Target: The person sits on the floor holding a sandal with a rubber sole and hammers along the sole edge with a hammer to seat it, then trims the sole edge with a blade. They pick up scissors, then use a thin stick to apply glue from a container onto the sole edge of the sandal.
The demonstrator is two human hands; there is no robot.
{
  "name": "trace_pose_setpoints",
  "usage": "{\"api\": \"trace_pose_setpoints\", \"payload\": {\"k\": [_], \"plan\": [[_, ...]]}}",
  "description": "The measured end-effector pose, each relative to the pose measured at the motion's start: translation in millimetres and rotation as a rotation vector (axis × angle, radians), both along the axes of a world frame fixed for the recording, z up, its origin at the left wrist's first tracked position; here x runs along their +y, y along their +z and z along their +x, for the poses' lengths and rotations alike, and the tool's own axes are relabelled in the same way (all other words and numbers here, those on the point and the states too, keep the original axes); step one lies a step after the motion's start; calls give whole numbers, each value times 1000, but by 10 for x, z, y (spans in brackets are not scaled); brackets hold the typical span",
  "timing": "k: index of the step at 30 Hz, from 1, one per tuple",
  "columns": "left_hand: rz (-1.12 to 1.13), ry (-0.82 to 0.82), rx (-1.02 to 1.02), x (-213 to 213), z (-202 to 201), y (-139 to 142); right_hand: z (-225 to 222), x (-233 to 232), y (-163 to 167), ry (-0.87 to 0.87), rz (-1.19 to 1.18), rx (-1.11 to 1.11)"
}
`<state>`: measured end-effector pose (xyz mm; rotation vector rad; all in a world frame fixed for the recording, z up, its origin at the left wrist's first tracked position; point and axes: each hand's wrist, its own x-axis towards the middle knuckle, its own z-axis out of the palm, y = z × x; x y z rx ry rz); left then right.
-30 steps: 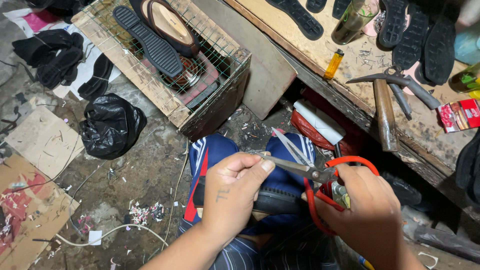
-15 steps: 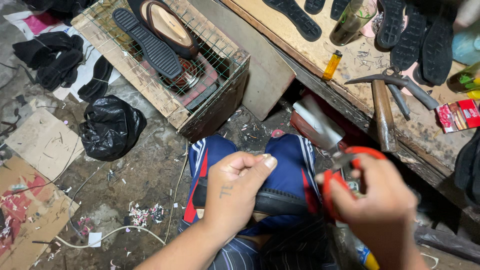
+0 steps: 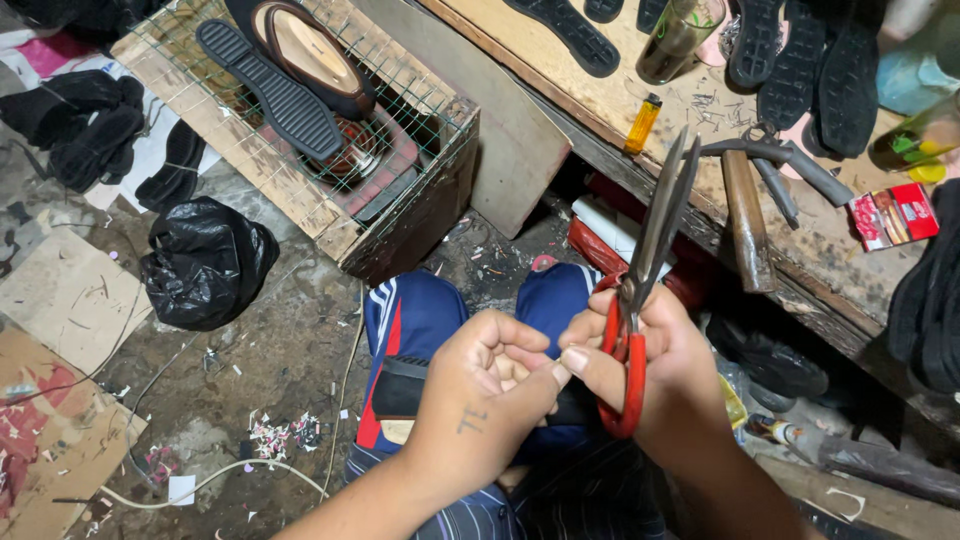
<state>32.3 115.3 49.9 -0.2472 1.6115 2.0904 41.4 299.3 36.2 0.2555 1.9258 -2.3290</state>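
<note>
The right hand (image 3: 650,370) is gripping a pair of red-handled scissors (image 3: 640,290), its fingers wrapped through and around the loops, and the long blades are pointing up toward one o'clock, pressed almost together. The left hand (image 3: 480,400) is curling into a loose fist just at nine o'clock of the scissors, its thumb tip touching the right hand's thumb; whether it is pinching anything inside the curl cannot be told. Both hands are hovering over the person's lap, where a dark flat piece (image 3: 405,388) is lying across blue trousers with red and white stripes (image 3: 420,320).

Out at eleven o'clock a wooden crate topped with wire mesh (image 3: 400,215) is carrying a black ridged sole (image 3: 270,95) and a brown shoe upper (image 3: 310,55) side by side. At nine o'clock a black plastic bag (image 3: 205,260) is sitting on the dirty floor, with cardboard sheets (image 3: 65,300) lying farther out.

Between twelve and two o'clock a wooden workbench (image 3: 620,95) is running across the top. On it a yellow lighter (image 3: 642,124) is lying just beside the blade tips, a hammer (image 3: 745,220) and metal pincers (image 3: 790,165) are resting at two o'clock, a small red box (image 3: 893,217) is lying near them, and black soles (image 3: 570,30) are lining the far edge.
</note>
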Motion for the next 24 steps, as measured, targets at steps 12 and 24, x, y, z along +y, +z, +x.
{"api": "trace_pose_setpoints", "payload": {"k": [12,24], "plan": [[146,11,62,-117,-70,-53,-186,228,-22,-109,385,138],[233,121,-22,-229,-206,-10,31,220,32,44,1134,475]]}}
